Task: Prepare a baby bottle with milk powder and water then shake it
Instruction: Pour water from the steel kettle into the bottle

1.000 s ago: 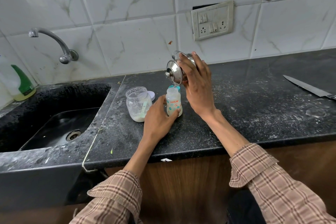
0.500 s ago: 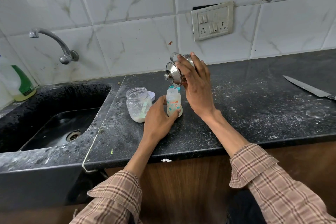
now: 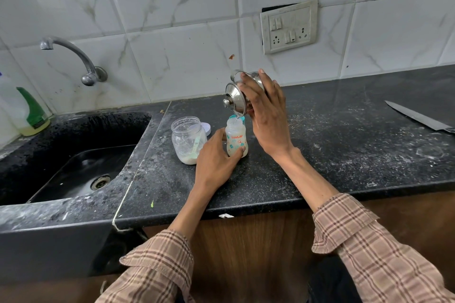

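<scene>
A small clear baby bottle (image 3: 235, 136) with red lettering stands upright and uncapped on the black counter (image 3: 332, 155). My left hand (image 3: 215, 158) wraps around its lower half. My right hand (image 3: 267, 115) grips a lidded steel pot (image 3: 237, 98) tilted steeply over the bottle's mouth, and a thin stream of water runs from its rim into the bottle. Pale liquid fills the bottle's lower part. Left of the bottle stands an open plastic jar (image 3: 187, 139) with milk powder at its bottom and a green scoop inside. A teal bottle cap (image 3: 240, 118) peeks out behind the bottle.
A black sink (image 3: 73, 167) lies to the left, with a wall tap (image 3: 73, 56) above it and a soap bottle (image 3: 27, 110) at its far corner. The jar's white lid (image 3: 206, 128) lies behind the jar. A kitchen knife (image 3: 418, 118) rests at the right. White powder dusts the counter.
The steel pot has tipped a little further and dropped slightly toward the bottle's mouth. My left hand and the bottle have stayed in place.
</scene>
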